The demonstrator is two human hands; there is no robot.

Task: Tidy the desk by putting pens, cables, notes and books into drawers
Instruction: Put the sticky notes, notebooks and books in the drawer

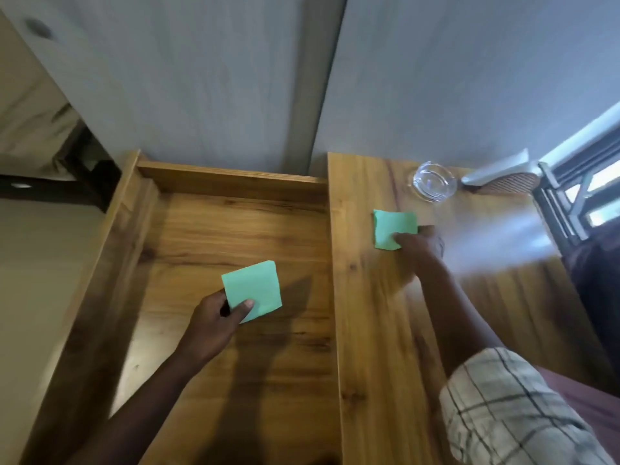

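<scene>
A green note (pixel 252 290) hangs over the open drawer (pixel 235 229), pinched between thumb and fingers of the left hand (pixel 214 322). Right of the drawer, on the desk (pixel 369 330), the right hand (pixel 419 245) presses fingertips on a second note (pixel 391 228), grip unclear. Best to lower each note flat onto the drawer floor before letting go.

My desk top (pixel 375 330) is grained wood, glossy enough to glare near its right edge; the drawer (pixel 208 229) beside it is the same wood. Both green notes (pixel 252 290) (pixel 391 226) are matt paper. The ashtray (pixel 433 181) is clear glass. My sleeve (pixel 510 411) is checked cloth.
</scene>
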